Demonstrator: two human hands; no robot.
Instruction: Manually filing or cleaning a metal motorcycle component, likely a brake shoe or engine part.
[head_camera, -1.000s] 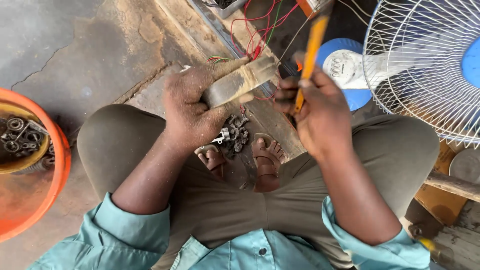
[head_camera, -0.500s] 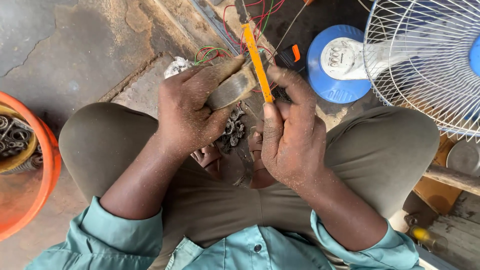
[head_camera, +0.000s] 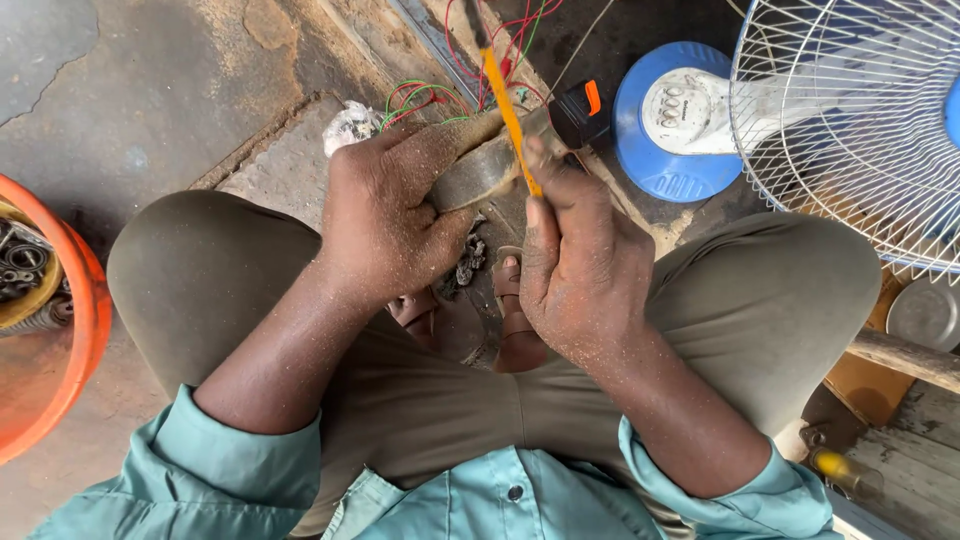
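Since a second ago the orange-handled tool (head_camera: 508, 108) has swung from the right and now lies across the grey metal piece (head_camera: 478, 172); work on the piece looks under way. Left hand (head_camera: 385, 225) clamped round the piece, held over the floor (head_camera: 150, 90) between the knees. Right hand (head_camera: 580, 265) closed on the tool, thumb up along the shaft. Wires (head_camera: 430, 95), fan base (head_camera: 670, 125) and orange basin (head_camera: 75, 330) nearby.

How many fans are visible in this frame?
1. A standing fan lies at upper right, white grille beside its blue round base, just beyond the right hand. Others may be out of frame.
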